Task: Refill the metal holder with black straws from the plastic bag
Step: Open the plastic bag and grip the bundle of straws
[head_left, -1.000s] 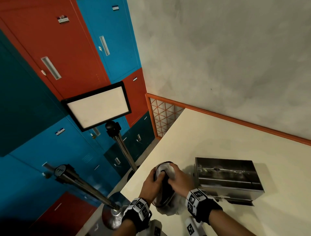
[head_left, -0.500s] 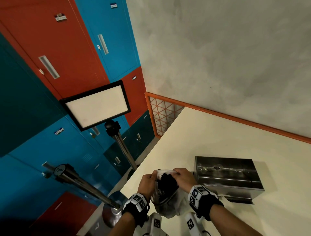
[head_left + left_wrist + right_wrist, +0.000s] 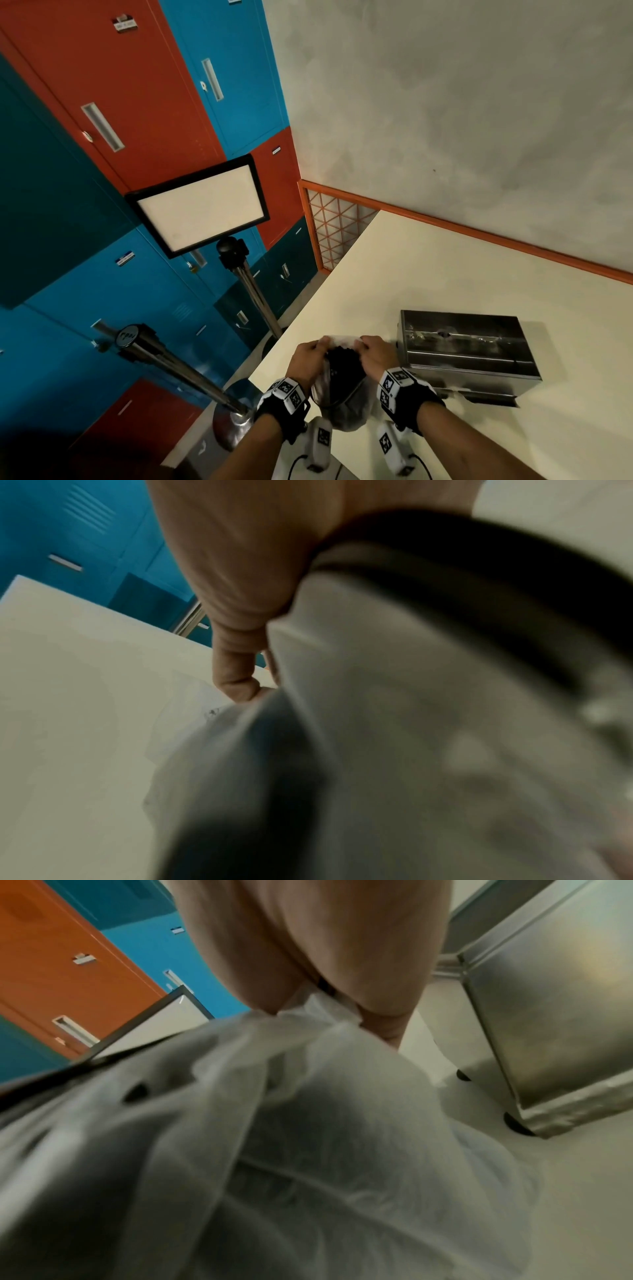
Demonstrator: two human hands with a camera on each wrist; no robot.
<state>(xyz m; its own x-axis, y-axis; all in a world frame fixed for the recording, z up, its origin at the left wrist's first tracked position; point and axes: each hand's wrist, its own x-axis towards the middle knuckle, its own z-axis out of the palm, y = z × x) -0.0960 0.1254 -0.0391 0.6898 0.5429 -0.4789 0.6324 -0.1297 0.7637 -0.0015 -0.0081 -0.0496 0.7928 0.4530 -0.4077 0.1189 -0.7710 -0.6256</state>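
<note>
Both hands, left hand [image 3: 306,356] and right hand [image 3: 376,353], pinch the mouth of the plastic bag [image 3: 342,407] near the worktop's left edge, beside the metal holder [image 3: 462,356]. Risk: thin film tearing (straws [image 3: 343,358] then spill off the edge).

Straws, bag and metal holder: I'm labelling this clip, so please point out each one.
straws [image 3: 342,356], head view, the dark ends showing in the bag's mouth.
bag [image 3: 308,1069], right wrist view, the gathered clear plastic below the right hand.
metal holder [image 3: 469,356], head view, its shiny front wall.
</note>
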